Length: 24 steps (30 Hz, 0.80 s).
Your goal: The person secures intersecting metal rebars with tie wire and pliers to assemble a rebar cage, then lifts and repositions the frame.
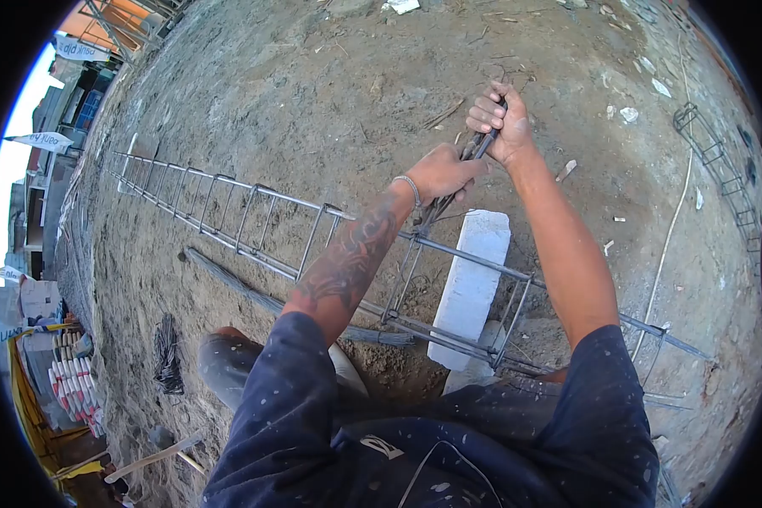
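My right hand (pixel 504 123) is closed around the upper end of dark, two-handled pincers (pixel 483 146). Lower down, my left hand (pixel 444 173) is wrapped round the same tool, with thin wires beside it. The tool slants down to a bar joint of a long rebar cage (pixel 474 252), where its tip meets the steel; the jaws are hard to make out. Stirrups link the cage's long bars, which run left to right in front of me. Under the cage lies a pale block (pixel 470 284), close to my hands.
A bundle of thin straight rods (pixel 254 292) lies left of my legs, and a dark coil of wire (pixel 168 354) is farther left. Another rebar cage (pixel 720 169) rests at the far right. Wooden handles (pixel 152 457) lie at lower left on the bare, uneven ground.
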Each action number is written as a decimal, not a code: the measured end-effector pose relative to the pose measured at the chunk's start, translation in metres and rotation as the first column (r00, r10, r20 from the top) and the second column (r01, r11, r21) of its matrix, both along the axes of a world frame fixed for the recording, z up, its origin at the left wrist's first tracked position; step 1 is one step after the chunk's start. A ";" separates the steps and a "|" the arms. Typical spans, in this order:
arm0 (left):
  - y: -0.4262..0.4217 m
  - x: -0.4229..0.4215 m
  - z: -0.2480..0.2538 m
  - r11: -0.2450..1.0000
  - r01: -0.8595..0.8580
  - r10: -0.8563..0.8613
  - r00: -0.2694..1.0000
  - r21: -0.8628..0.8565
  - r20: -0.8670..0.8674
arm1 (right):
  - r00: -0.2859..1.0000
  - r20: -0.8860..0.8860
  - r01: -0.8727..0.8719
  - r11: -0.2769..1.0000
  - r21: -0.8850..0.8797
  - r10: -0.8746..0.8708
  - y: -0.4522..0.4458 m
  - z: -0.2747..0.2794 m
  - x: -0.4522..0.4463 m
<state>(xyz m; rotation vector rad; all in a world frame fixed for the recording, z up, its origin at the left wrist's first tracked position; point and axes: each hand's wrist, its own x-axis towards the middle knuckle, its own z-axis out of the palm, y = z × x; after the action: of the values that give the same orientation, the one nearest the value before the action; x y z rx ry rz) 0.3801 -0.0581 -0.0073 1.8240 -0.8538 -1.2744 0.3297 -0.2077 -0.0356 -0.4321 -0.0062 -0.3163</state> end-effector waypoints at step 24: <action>0.018 0.005 0.005 0.983 -0.021 0.013 0.999 -0.183 -0.046 | 0.844 -0.376 0.303 0.919 -0.252 -0.381 0.025 0.039 0.007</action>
<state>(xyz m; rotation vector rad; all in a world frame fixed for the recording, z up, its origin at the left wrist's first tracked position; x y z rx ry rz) 0.3850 -0.0401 -0.0020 1.6487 -0.8980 -1.1809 0.3366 -0.1824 0.0036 -0.6815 0.4745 -0.5763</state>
